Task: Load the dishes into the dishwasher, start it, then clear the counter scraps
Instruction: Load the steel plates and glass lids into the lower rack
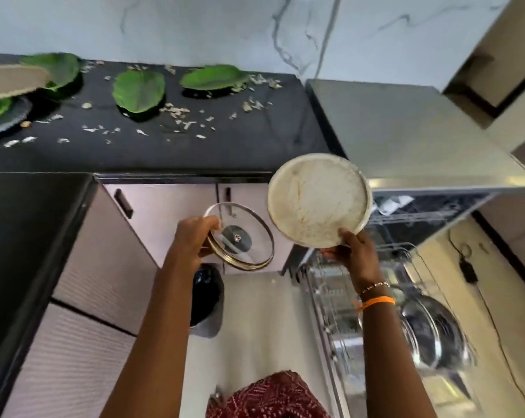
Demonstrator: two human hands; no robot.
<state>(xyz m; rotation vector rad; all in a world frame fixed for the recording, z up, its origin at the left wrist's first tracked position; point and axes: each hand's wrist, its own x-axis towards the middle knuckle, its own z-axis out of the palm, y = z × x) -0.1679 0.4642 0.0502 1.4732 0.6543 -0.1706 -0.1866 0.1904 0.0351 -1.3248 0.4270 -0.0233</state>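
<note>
The dishwasher (406, 212) stands open at the right, its lower rack (375, 312) pulled out toward the near side and already carrying a steel pot (433, 333).

The right hand (354, 248) holds a round cream plate (318, 200) above the rack; its fingers (333, 251) grasp the plate's near rim, and the plate faces the camera, tilted.

The left hand (195, 236) holds a glass lid (243, 236) by its left edge, fingers curled over the metal band, in front of the cabinet doors (165, 206) and well apart from the rack.

Recommended procedure for the step in hand, as a judgement: turn the plate on edge, lower it between two rack tines clear of the pot, and release only once it stands supported. Load the lid afterwards, also on edge, so that neither item blocks the other.

The black tabletop (225, 152) runs along the far side. It carries green leaves (139, 90) and scattered pale scraps (177, 111), not yet cleared. A marbled white wall (225, 25) rises behind it. A dark bin (207, 297) sits on the floor (255, 327) below the lid.
</note>
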